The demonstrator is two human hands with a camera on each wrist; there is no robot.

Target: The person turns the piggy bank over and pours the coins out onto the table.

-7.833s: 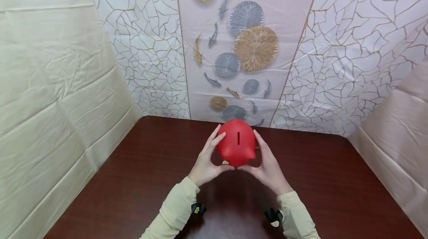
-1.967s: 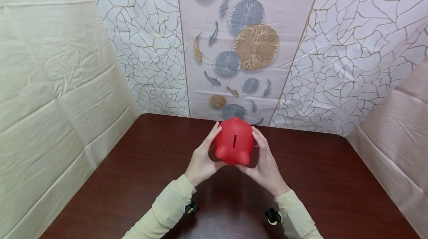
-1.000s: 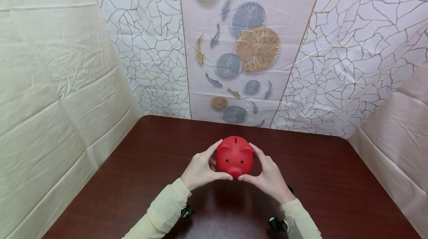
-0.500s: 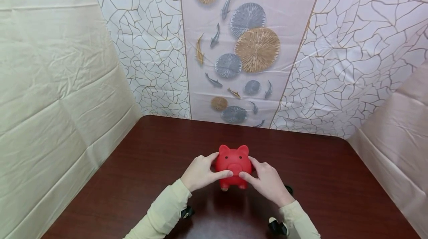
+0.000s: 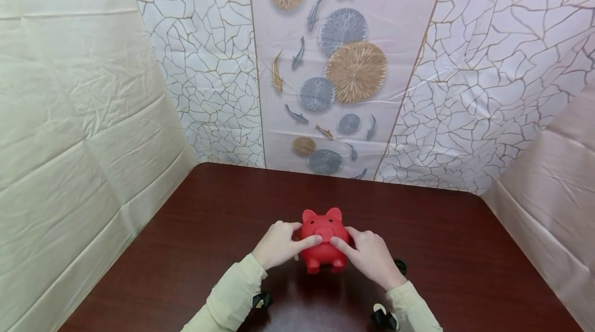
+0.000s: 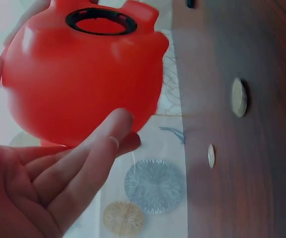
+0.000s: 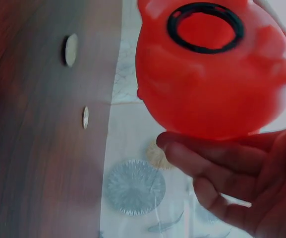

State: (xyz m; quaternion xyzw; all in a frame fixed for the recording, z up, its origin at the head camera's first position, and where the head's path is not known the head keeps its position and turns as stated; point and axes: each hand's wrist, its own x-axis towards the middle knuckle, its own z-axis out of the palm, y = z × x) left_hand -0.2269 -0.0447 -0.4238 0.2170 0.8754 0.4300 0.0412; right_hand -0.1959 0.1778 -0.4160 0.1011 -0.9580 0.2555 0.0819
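A red piggy bank is gripped from both sides, held above the table with its face toward the head camera. My left hand has its thumb across the front beside the snout, fingers along the side. Mirroring it, my right hand has its thumb on the other side of the snout. In the left wrist view the underside shows a round hole with a black rim; the same rim appears in the right wrist view. The hole is uncovered; the bank's inside is mostly hidden.
Two coins, a larger one and a smaller one, lie on the dark wooden table below the bank. A small black round piece lies beside my right hand. Patterned cloth hangs behind the table.
The piggy bank has tipped from slot-side facing the camera to face and snout showing. Both hands have lowered with it, keeping hold on each side.
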